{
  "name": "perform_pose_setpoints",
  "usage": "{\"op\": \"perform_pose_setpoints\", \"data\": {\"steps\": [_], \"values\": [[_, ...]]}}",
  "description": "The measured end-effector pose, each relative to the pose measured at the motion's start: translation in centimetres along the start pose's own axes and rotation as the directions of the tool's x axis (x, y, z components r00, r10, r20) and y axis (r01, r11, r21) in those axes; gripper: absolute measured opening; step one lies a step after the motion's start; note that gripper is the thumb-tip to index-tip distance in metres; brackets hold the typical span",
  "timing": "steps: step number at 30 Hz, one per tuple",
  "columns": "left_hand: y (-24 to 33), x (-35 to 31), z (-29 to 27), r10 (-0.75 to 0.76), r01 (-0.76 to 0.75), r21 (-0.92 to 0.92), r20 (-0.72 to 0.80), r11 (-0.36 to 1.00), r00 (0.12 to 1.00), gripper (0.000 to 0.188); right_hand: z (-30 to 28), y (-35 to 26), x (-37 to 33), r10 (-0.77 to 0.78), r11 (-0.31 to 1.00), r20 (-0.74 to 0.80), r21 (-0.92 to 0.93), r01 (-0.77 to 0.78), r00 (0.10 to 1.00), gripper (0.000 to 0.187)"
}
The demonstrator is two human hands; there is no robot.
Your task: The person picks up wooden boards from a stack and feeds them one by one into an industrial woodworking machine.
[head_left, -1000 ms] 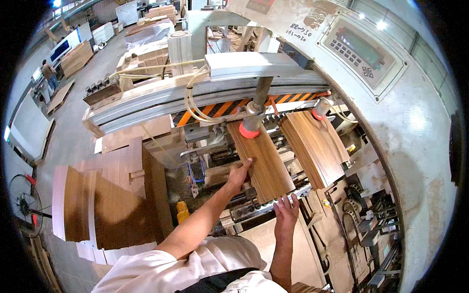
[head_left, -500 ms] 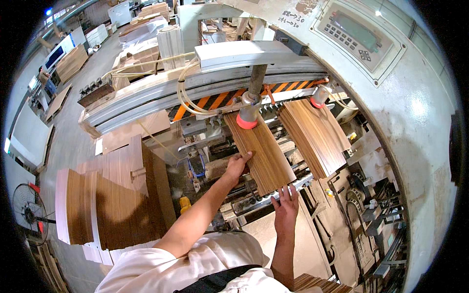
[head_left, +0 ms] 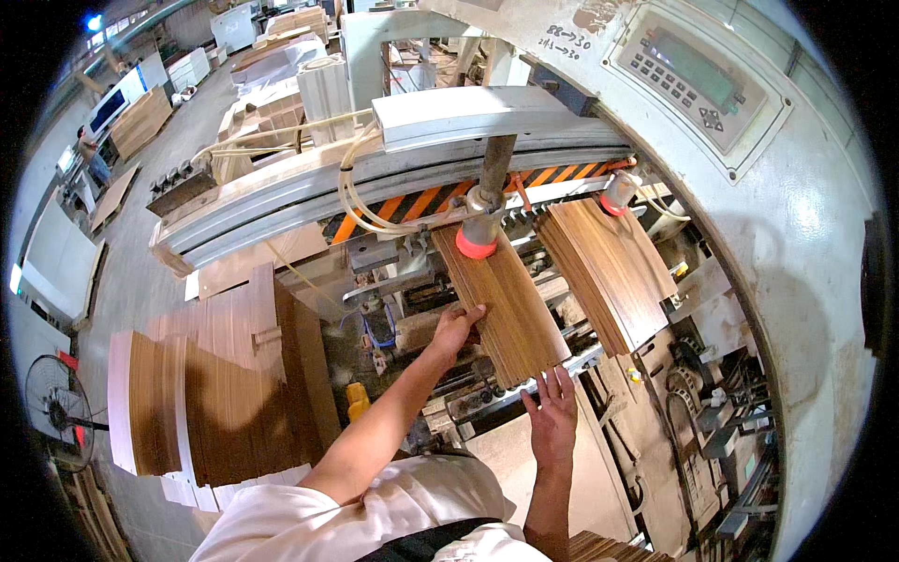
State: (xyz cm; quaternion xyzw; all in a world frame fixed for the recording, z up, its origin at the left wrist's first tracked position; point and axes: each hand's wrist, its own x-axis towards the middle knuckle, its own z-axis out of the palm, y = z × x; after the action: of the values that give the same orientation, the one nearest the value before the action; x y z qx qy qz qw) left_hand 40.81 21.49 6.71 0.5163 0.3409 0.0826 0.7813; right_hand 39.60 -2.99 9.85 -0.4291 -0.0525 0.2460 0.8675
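Observation:
A stack of brown wood-grain boards [head_left: 510, 314] lies on the machine bed in front of me, its far end under a clamp with a red pad [head_left: 477, 245]. My left hand [head_left: 455, 332] grips the stack's left edge, thumb on top and the other fingers mostly hidden at the side. At the near end, my right hand [head_left: 554, 412] is open, with spread fingertips against the board ends. To the right rests a second stack of boards [head_left: 613, 272], beneath another red-padded clamp [head_left: 617, 193].
A tall pile of boards [head_left: 234, 403] stands at left, near a black fan [head_left: 58, 405]. The machine's beam [head_left: 487, 110] crosses above the boards. A control panel [head_left: 688, 80] is at upper right. Far left, another person [head_left: 92, 155] stands.
The view has shifted slightly, so the scene sits a little lower. Both hands keep nearly the same places at the stack, the right one's fingers still at its near end.

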Motion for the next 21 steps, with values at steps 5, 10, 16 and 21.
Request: {"op": "perform_pose_setpoints", "data": {"steps": [5,10,16,21], "values": [[0.4,-1.3,0.2,0.017,-0.015,0.030,-0.061,0.999,0.998,0.045,0.4,-0.7,-0.1,0.005,0.999,0.007,-0.035,-0.004,1.000,0.074],[-0.4,0.3,-0.3,0.078,-0.078,0.000,0.031,0.997,0.996,0.044,0.3,-0.4,0.0,0.015,1.000,-0.006,-0.021,-0.015,1.000,0.076],[-1.5,1.2,-0.8,0.058,-0.058,0.006,0.012,0.998,0.998,0.043,0.1,-0.3,-0.2,-0.007,1.000,0.009,-0.012,0.007,1.000,0.075],[-0.5,0.7,-1.0,-0.011,0.010,0.106,0.015,0.994,1.000,0.043,-0.1,0.3,-0.3,-0.037,0.999,0.000,0.010,0.037,0.999,0.068]]}}
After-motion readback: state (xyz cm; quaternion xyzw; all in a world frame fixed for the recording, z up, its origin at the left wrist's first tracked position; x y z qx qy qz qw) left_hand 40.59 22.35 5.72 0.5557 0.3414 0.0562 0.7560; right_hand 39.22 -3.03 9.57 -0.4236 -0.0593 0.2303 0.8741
